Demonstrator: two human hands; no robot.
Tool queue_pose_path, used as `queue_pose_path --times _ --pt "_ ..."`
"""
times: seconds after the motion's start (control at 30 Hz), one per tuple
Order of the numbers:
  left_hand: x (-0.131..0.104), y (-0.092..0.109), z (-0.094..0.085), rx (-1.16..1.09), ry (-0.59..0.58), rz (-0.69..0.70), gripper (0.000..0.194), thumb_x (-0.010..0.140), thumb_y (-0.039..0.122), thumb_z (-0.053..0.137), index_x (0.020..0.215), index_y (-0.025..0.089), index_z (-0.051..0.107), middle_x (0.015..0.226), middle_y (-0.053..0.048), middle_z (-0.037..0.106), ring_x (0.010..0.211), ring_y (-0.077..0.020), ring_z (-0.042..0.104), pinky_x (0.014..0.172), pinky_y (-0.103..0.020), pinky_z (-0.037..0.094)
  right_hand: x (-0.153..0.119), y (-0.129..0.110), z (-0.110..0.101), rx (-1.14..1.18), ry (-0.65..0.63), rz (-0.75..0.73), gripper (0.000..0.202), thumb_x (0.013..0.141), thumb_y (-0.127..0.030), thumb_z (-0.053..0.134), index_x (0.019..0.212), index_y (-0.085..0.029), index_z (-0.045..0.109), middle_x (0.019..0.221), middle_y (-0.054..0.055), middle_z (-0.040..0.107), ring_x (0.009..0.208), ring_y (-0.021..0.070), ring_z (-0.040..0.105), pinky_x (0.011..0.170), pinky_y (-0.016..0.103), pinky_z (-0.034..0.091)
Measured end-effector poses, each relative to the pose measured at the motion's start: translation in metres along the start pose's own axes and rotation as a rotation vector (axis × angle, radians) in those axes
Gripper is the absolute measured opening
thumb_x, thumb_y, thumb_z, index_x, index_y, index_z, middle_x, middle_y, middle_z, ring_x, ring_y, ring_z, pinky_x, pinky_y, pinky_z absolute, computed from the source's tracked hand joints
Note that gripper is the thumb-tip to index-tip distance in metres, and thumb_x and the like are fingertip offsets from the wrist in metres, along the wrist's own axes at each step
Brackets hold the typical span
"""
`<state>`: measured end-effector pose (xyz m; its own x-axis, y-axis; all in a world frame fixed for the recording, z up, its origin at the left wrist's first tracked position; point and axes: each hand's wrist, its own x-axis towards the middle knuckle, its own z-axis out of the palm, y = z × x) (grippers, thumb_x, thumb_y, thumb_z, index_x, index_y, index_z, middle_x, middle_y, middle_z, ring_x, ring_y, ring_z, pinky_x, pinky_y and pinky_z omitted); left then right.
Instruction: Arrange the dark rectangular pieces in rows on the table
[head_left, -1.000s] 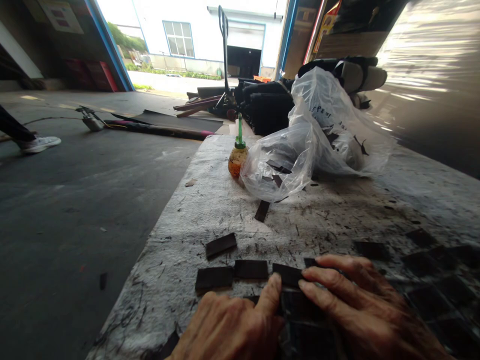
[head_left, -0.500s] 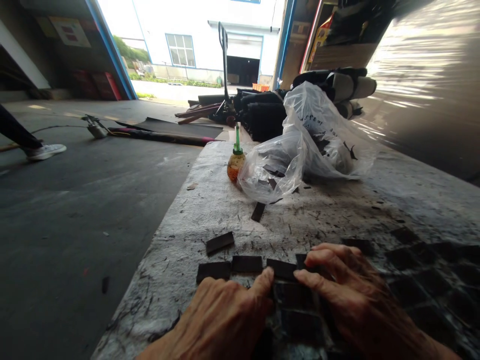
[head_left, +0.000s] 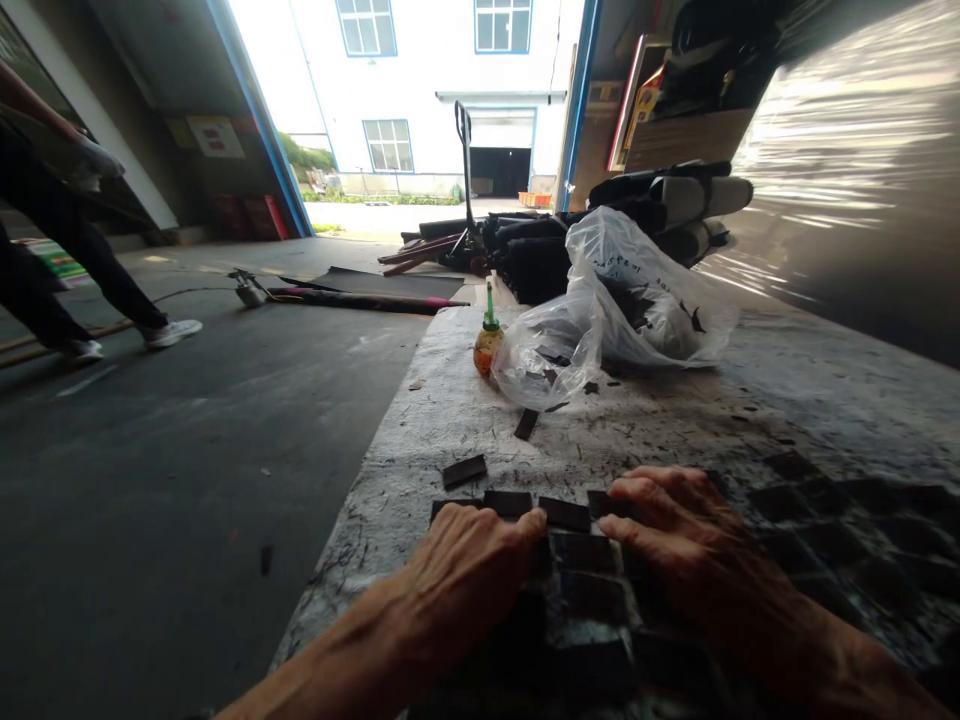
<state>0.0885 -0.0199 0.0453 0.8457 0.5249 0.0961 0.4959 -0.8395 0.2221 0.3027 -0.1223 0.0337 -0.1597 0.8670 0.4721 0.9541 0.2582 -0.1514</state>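
Both my hands lie on a grid of small black rectangular pieces (head_left: 585,560) laid on a grey, scuffed worktable (head_left: 660,430). My left hand (head_left: 469,575) rests palm down at the grid's left edge, its fingertips by the front row. My right hand (head_left: 679,545) lies flat with its fingers spread over the pieces, fingertips touching the front row. A single black piece (head_left: 464,470) sits askew just beyond the row, and another black piece (head_left: 526,424) lies farther off. Neither hand grips anything.
A clear plastic bag (head_left: 615,310) with dark scraps and a small orange bottle with a green nozzle (head_left: 488,343) stand farther along the table. Black rolls (head_left: 540,250) and a pallet jack (head_left: 466,170) lie beyond. A person's legs (head_left: 75,270) are at the far left on the concrete floor.
The view has risen and pulled back, showing more of my forearms. My hands stay pressed on the black pieces, shifted slightly. The person at the left has stepped further into view.
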Motion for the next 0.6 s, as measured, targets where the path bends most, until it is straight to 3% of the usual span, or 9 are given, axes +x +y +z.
queue_pose_path --times 0.13,0.27,0.43,0.5,0.6 --pt "0.009 0.000 -0.018 -0.277 0.037 -0.039 0.028 0.088 0.022 0.038 0.081 0.025 0.066 0.049 0.004 0.048 0.044 -0.0141 0.036 0.048 -0.029 0.026 -0.001 0.008 -0.015 0.093 0.029 0.097 0.033 0.086 -0.013 0.040 0.099 -0.024 0.068 0.096 0.007 0.068 0.094 0.0270 0.062 0.081 0.044 0.049" --pt "0.003 0.012 -0.025 -0.584 0.139 -0.183 0.034 0.092 0.036 0.037 0.105 0.022 0.065 0.063 0.002 0.055 0.056 -0.0144 0.048 0.055 -0.025 0.036 0.001 -0.014 -0.033 0.252 -0.017 0.244 0.031 0.087 -0.012 0.040 0.101 -0.021 0.066 0.094 0.005 0.069 0.085 0.0187 0.066 0.075 0.028 0.054" --pt "-0.026 0.061 -0.018 -0.849 0.257 -0.365 0.046 0.090 0.048 0.035 0.116 0.019 0.059 0.053 0.005 0.040 0.045 -0.0125 0.037 0.043 -0.023 0.030 -0.005 -0.074 -0.046 1.019 -0.401 0.568 0.014 0.079 -0.029 0.060 0.084 -0.017 0.066 0.078 0.000 0.066 0.072 0.0153 0.060 0.062 0.022 0.045" --pt "-0.039 0.082 -0.015 -0.922 0.290 -0.403 0.046 0.090 0.050 0.036 0.115 0.019 0.059 0.053 0.006 0.037 0.046 -0.0119 0.035 0.042 -0.022 0.030 -0.013 -0.094 -0.045 1.183 -0.453 0.645 0.009 0.072 -0.024 0.063 0.075 -0.015 0.063 0.067 -0.002 0.060 0.064 0.0127 0.055 0.056 0.021 0.040" --pt "-0.060 0.105 -0.013 -1.091 0.345 -0.466 0.047 0.087 0.054 0.041 0.110 0.018 0.061 0.054 0.007 0.034 0.048 -0.0113 0.035 0.045 -0.022 0.031 -0.027 -0.115 -0.040 1.355 -0.415 0.743 0.009 0.067 -0.018 0.066 0.068 -0.015 0.058 0.060 -0.005 0.053 0.056 0.0088 0.047 0.049 0.019 0.032"
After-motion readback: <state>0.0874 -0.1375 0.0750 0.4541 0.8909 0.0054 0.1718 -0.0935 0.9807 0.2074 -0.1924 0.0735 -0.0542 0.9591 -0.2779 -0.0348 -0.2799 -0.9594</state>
